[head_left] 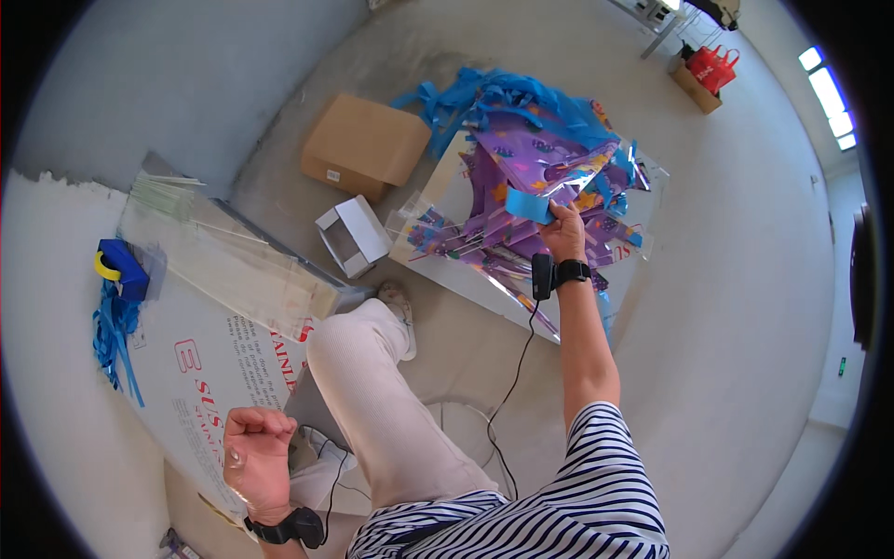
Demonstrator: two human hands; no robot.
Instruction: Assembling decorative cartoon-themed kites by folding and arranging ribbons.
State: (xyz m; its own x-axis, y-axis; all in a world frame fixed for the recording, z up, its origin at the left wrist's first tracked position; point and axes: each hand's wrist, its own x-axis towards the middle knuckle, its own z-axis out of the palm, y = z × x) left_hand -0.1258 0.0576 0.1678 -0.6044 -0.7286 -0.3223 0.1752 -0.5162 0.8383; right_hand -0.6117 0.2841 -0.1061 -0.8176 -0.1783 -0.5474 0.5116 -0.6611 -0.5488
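My right hand [563, 233] reaches out over a pile of purple printed plastic film [507, 154]. Its fingers grip a flat blue strip [528, 206], which looks like ribbon or film. Under the pile lies a pale flat board [452, 265]. Long blue strips [531, 90] lie heaped along the pile's far side. My left hand [258, 456] is held up at the lower left, palm showing and fingers curled in, with nothing visible in it. Near it is a large sheet-covered surface [177, 373] with printed lettering. Both wrists carry black strapped devices with cables.
A brown cardboard box [363, 140] and a small open white box [354, 235] stand left of the pile. Clear flat strips [223, 242] lie on the left surface, beside a blue tape dispenser [123, 268]. A red bag [713, 67] sits far right. My leg extends forward between them.
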